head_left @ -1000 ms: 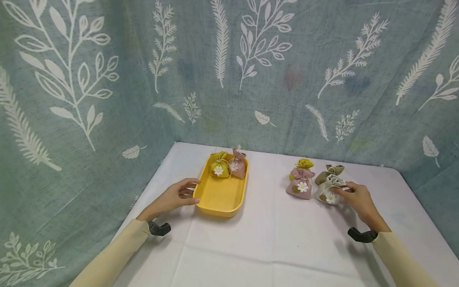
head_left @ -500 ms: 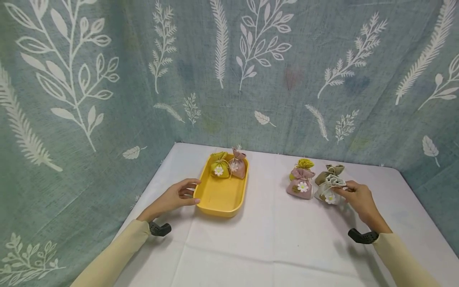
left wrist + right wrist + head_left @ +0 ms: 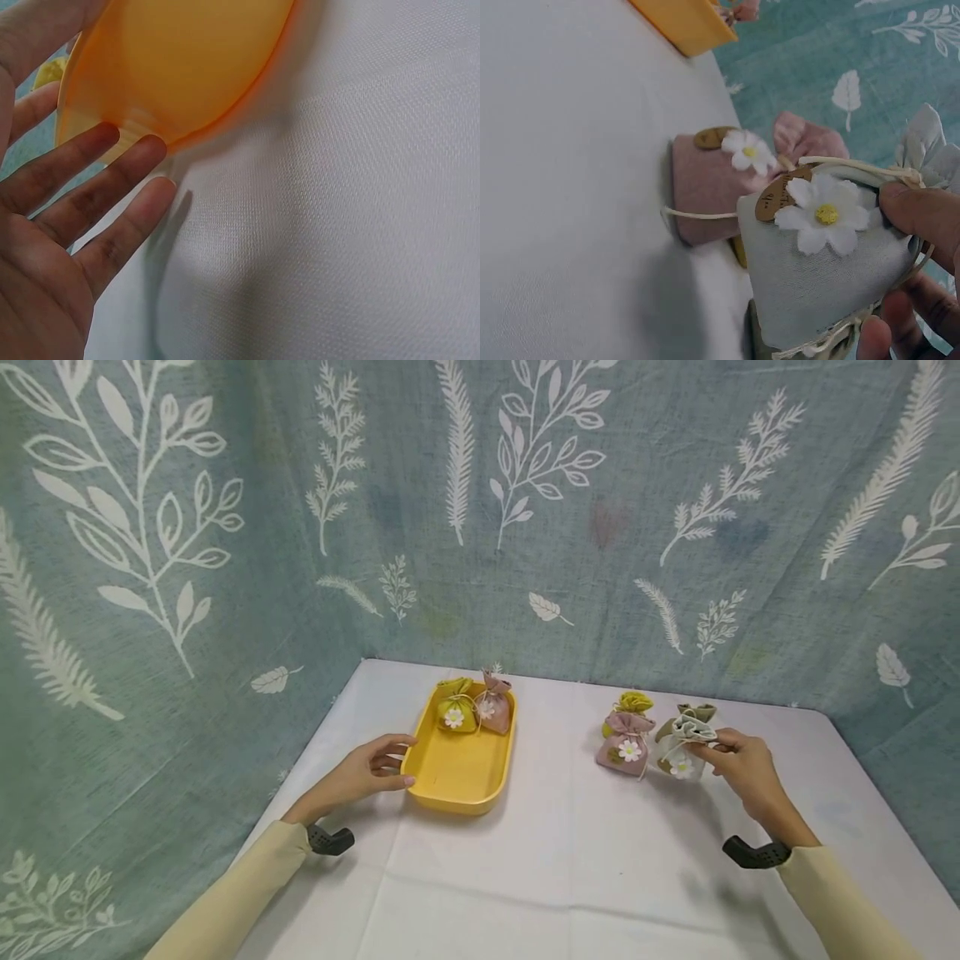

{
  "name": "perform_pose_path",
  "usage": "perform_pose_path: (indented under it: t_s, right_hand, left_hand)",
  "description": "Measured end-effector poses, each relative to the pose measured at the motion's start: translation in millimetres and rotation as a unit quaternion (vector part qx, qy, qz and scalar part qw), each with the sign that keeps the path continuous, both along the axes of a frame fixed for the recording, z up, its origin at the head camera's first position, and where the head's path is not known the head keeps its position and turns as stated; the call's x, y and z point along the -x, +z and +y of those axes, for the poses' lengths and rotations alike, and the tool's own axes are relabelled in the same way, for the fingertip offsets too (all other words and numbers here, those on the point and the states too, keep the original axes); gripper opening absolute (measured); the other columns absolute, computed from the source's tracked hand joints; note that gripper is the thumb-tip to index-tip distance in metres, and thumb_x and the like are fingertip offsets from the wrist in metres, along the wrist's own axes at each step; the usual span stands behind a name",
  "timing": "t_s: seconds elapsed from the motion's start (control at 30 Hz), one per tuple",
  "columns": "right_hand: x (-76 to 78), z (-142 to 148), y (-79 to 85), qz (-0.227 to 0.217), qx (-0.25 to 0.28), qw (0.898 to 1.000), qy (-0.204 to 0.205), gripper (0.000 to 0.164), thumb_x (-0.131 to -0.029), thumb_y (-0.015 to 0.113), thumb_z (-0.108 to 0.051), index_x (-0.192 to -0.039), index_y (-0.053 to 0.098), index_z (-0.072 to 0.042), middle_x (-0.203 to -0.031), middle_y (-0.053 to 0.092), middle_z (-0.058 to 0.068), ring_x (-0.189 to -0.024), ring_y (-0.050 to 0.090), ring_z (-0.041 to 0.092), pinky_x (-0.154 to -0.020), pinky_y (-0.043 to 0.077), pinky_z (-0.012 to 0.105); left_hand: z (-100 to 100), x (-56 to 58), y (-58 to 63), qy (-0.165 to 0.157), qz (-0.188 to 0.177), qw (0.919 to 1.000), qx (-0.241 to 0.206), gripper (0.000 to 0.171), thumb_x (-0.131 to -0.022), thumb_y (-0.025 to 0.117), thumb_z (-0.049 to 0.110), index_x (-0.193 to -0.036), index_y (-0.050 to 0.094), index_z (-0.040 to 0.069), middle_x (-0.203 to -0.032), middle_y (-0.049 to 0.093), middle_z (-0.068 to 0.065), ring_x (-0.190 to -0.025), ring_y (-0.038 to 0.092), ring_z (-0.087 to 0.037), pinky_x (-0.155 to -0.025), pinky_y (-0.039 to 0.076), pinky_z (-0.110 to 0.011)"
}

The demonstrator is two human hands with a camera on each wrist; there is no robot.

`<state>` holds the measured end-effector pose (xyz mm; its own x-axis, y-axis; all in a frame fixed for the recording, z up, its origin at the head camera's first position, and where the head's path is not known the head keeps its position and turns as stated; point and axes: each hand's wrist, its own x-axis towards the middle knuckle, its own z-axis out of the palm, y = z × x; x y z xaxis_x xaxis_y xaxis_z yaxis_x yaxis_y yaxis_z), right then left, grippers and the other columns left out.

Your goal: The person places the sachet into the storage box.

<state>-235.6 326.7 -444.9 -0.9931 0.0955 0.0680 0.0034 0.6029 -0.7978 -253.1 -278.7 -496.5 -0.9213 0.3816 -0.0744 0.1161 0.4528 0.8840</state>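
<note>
My right hand [image 3: 750, 774] pinches a pale grey drawstring pouch [image 3: 821, 277] by its gathered neck, thumb against the near side. A white fabric daisy and a small brown tag decorate its front. In the head view the pouch hangs upright, partly covering an olive pouch [image 3: 697, 712] behind it. Just left, a pink pouch [image 3: 624, 752] stands in front of a yellow-green one [image 3: 634, 701]. My left hand [image 3: 365, 770] touches the left side of a yellow tray [image 3: 457, 805], its fingers fairly straight along the wall in the left wrist view.
Inside the tray's far end sit a yellow-green pouch [image 3: 457, 710] and a pink pouch [image 3: 495, 708], side by side. A white cloth [image 3: 517, 877] covers the table. Teal leaf-print fabric [image 3: 570, 527] hangs behind and on the left.
My right hand has raised the pale grey pouch slightly, and it now hangs more upright. The left hand and tray hold their place; the head view has shifted a little.
</note>
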Motion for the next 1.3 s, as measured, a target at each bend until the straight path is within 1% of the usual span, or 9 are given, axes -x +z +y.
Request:
perform_pose_path:
  t_s: [0.17, 0.23, 0.33, 0.47, 0.67, 0.77, 0.93, 1.07, 1.3]
  right_hand:
    - [-2.9, -6, 6.1, -0.001, -0.001, 1.0, 0.008, 0.041, -0.096, 0.076, -0.039, -0.103, 0.07, 0.001, -0.098, 0.065, -0.002, -0.087, 0.059, 0.027, -0.069, 0.055, 0.037]
    - [-3.9, -8, 8.2, 0.004, -0.003, 1.0, 0.015, 0.043, -0.096, 0.075, -0.039, -0.11, 0.072, 0.0, -0.099, 0.066, -0.006, -0.088, 0.059, 0.023, -0.07, 0.055, 0.037]
    - [-4.4, -12, 10.4, 0.013, -0.002, 1.0, 0.028, 0.044, -0.096, 0.075, -0.04, -0.115, 0.074, 0.0, -0.102, 0.068, -0.01, -0.088, 0.059, 0.015, -0.071, 0.057, 0.037]
    - [-4.3, -20, 14.5, 0.011, 0.001, 0.999, 0.037, 0.043, -0.096, 0.075, -0.04, -0.112, 0.075, 0.0, -0.106, 0.069, -0.004, -0.089, 0.057, 0.013, -0.07, 0.056, 0.032]
    - [-2.0, -29, 16.3, 0.005, 0.01, 0.999, 0.05, 0.045, -0.097, 0.074, -0.04, -0.116, 0.074, 0.001, -0.113, 0.067, 0.001, -0.092, 0.056, 0.015, -0.07, 0.056, 0.032]
    - [-0.2, -35, 18.5, 0.007, 0.014, 0.998, 0.055, 0.043, -0.097, 0.074, -0.038, -0.114, 0.075, 0.001, -0.116, 0.067, 0.008, -0.093, 0.054, 0.017, -0.07, 0.055, 0.03]
    - [2.6, -44, 23.8, 0.0, 0.03, 0.997, 0.069, 0.048, -0.098, 0.072, -0.039, -0.122, 0.072, 0.003, -0.131, 0.061, 0.018, -0.106, 0.052, 0.02, -0.078, 0.056, 0.034]
    - [5.4, -50, 26.3, -0.002, 0.051, 0.996, 0.077, 0.05, -0.099, 0.071, -0.037, -0.127, 0.069, 0.004, -0.136, 0.056, 0.019, -0.113, 0.052, 0.023, -0.083, 0.059, 0.04]
    - [11.7, -65, 29.3, 0.004, 0.059, 0.995, 0.084, 0.046, -0.097, 0.074, -0.038, -0.119, 0.073, 0.002, -0.125, 0.06, 0.012, -0.103, 0.052, 0.019, -0.075, 0.055, 0.031]
  left_hand:
    - [1, -0.7, 1.5, -0.004, 0.001, 1.0, -0.002, 0.077, -0.086, 0.085, 0.041, -0.151, 0.049, 0.021, -0.146, 0.055, -0.009, -0.123, 0.061, -0.027, -0.104, 0.052, -0.045]
    - [1, -0.8, 2.1, -0.004, 0.001, 1.0, -0.004, 0.078, -0.086, 0.085, 0.041, -0.151, 0.049, 0.021, -0.145, 0.055, -0.009, -0.123, 0.061, -0.027, -0.104, 0.052, -0.045]
    - [2, -2.3, 3.3, 0.0, 0.002, 1.0, -0.003, 0.079, -0.085, 0.085, 0.043, -0.151, 0.049, 0.021, -0.145, 0.056, -0.007, -0.123, 0.061, -0.026, -0.104, 0.053, -0.044]
    - [1, -3.8, 4.5, 0.001, 0.006, 1.0, -0.004, 0.078, -0.086, 0.085, 0.042, -0.152, 0.048, 0.021, -0.145, 0.056, -0.008, -0.122, 0.061, -0.026, -0.103, 0.053, -0.044]
    - [-1, -2.6, 4.0, -0.007, 0.01, 0.9999, -0.002, 0.079, -0.087, 0.084, 0.043, -0.153, 0.047, 0.02, -0.146, 0.054, -0.01, -0.123, 0.061, -0.028, -0.102, 0.053, -0.044]
    - [-1, -1.4, 2.3, -0.006, 0.009, 0.9999, -0.001, 0.079, -0.087, 0.084, 0.044, -0.153, 0.047, 0.021, -0.147, 0.054, -0.008, -0.123, 0.061, -0.026, -0.102, 0.054, -0.042]
    - [-1, -1.1, 0.9, -0.004, 0.005, 1.0, -0.005, 0.08, -0.086, 0.085, 0.043, -0.153, 0.048, 0.02, -0.146, 0.055, -0.007, -0.122, 0.061, -0.024, -0.101, 0.054, -0.041]
    - [0, -0.8, 0.6, -0.007, 0.004, 0.9999, -0.011, 0.08, -0.085, 0.085, 0.042, -0.152, 0.048, 0.019, -0.145, 0.056, -0.009, -0.122, 0.061, -0.025, -0.102, 0.053, -0.042]
    - [-1, 0.0, -1.5, -0.008, 0.005, 0.9999, -0.009, 0.079, -0.085, 0.085, 0.041, -0.152, 0.048, 0.019, -0.145, 0.056, -0.01, -0.123, 0.061, -0.028, -0.103, 0.052, -0.046]
